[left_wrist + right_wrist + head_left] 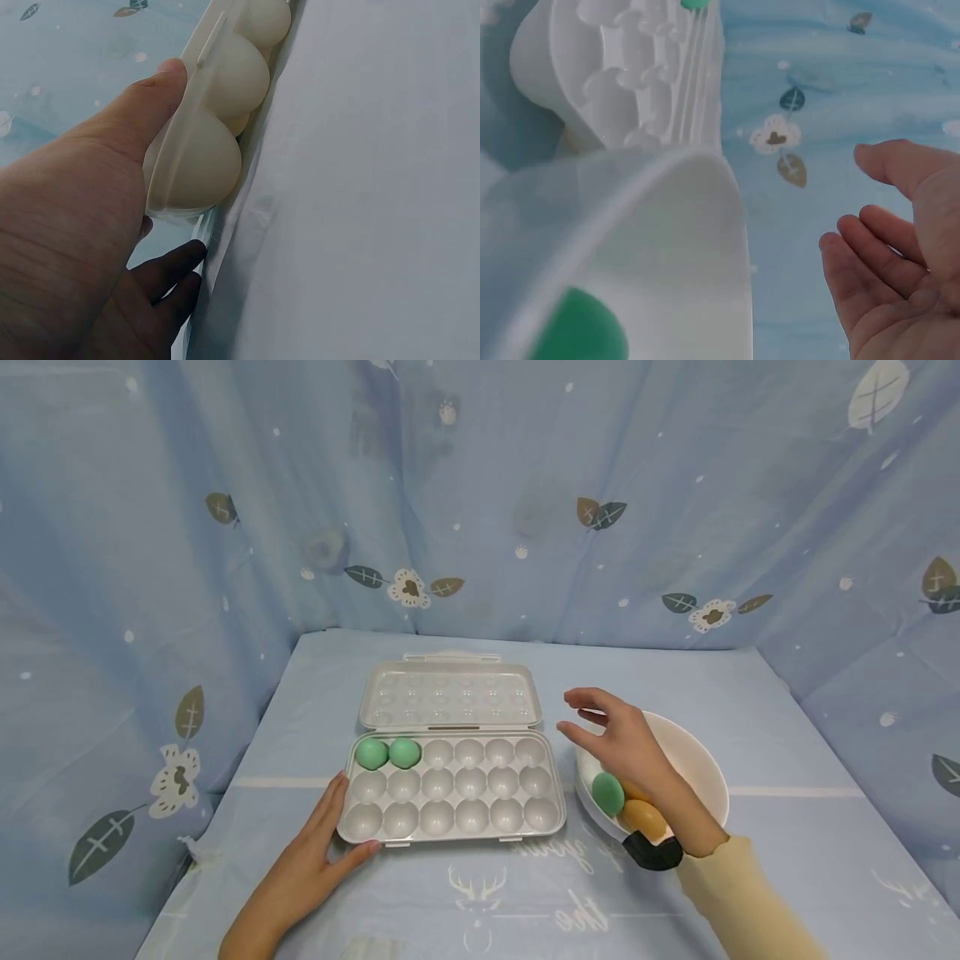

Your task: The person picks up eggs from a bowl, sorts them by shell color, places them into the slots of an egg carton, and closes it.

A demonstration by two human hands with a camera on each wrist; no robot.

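A pale egg tray (454, 787) with rows of round hollows lies with its lid (450, 695) folded back. Two green eggs (388, 753) sit in its back row, at the left end. My left hand (318, 853) rests at the front left corner, thumb along the front edge and straight fingers beside the left side; the thumb touches the rim in the left wrist view. Over a white bowl (693, 752) hovers my right hand (626, 735), holding nothing, thumb and fingers spread apart. Inside the bowl are a green egg (608, 793) and orange eggs (643, 820), partly hidden by the arm.
A light blue patterned cloth (480, 902) covers the table, and a similar curtain (487, 510) hangs behind and at both sides. The bowl stands close to the tray's right end. A black strap (652, 852) is on the right wrist.
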